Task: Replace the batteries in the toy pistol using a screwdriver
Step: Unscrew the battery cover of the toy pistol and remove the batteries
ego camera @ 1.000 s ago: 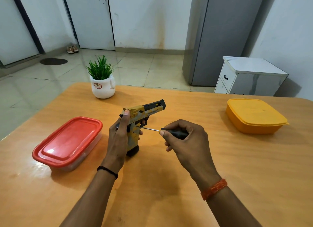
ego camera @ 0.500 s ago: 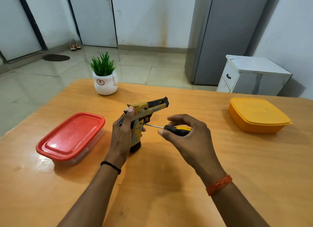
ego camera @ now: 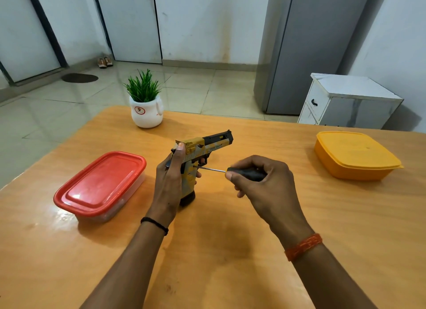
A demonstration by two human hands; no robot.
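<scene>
The toy pistol (ego camera: 202,147) is held upright on the surface (ego camera: 230,251) by the left hand (ego camera: 168,184), whose fingers are wrapped round its grip. The screwdriver (ego camera: 244,173) is gripped by the right hand (ego camera: 265,184), its tip apparently touching the pistol's grip. A red-lidded box (ego camera: 101,184) lies left of the pistol.

Toy pistol (ego camera: 202,147): dark lettering ran along the pale side of its slide, too small to be read.
Plant pot (ego camera: 146,113): bore a round red emblem, its wording illegible.
</scene>
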